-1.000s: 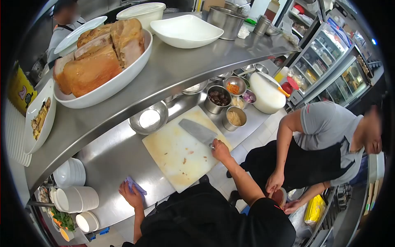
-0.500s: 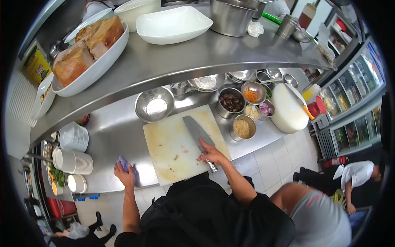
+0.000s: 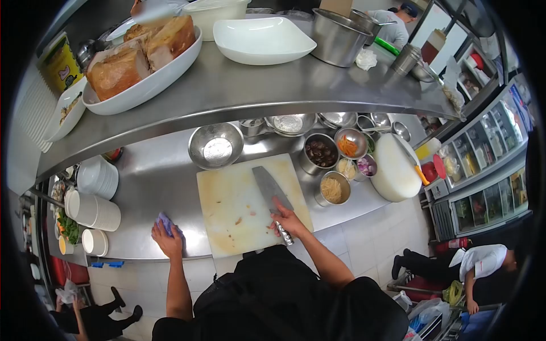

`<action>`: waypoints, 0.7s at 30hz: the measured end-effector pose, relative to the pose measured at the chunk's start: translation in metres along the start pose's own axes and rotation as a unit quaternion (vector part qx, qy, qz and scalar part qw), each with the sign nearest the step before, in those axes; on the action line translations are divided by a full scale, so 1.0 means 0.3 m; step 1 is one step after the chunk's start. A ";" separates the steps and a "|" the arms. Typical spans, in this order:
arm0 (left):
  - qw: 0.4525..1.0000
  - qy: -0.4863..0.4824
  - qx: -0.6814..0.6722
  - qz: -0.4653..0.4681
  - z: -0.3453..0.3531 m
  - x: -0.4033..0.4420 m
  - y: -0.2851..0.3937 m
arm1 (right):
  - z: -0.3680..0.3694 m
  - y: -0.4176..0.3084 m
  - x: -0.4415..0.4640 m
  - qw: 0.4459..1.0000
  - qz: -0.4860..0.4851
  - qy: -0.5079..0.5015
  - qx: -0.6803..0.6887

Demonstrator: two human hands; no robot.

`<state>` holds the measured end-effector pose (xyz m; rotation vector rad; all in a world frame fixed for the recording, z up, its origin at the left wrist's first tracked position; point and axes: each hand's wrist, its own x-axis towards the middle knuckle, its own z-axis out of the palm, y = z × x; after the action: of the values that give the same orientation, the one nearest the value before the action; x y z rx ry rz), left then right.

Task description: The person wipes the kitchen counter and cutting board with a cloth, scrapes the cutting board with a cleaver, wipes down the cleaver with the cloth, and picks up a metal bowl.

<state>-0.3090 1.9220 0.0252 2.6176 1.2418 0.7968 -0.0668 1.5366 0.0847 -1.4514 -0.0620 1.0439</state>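
Observation:
My left hand is closed on a purple cloth on the steel counter, left of the cutting board. At the lower right of the white cutting board, my right hand rests on a large cleaver, fingers partly spread over the base of its blade and its handle. The blade lies flat on the board and points up and away from me. Small brown scraps are scattered on the board beside it.
A metal bowl stands behind the board. To its right are metal pots of ingredients and a round white block with a knife. A raised steel shelf holds meat in a dish. White containers stand left; co-workers are at the lower corners.
My right hand has shifted from the end of the cleaver's handle to where the blade begins, and the cleaver has turned. The nearby co-worker on the right has left the view.

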 end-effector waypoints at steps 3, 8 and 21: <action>1.000 -0.005 -0.011 -0.012 -0.034 0.003 0.033 | 0.003 0.014 -0.001 1.000 -0.002 0.002 -0.005; 1.000 0.024 0.007 0.004 -0.023 -0.004 0.021 | 0.008 -0.012 -0.012 0.999 -0.012 -0.016 -0.030; 0.998 -0.013 0.059 -0.035 0.077 -0.046 -0.036 | -0.054 0.075 0.021 0.996 -0.070 -0.058 -0.009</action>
<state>-0.3116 1.9210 -0.0038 2.6496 1.4061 0.6963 -0.0653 1.5231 0.0598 -1.3806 -0.2551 1.0136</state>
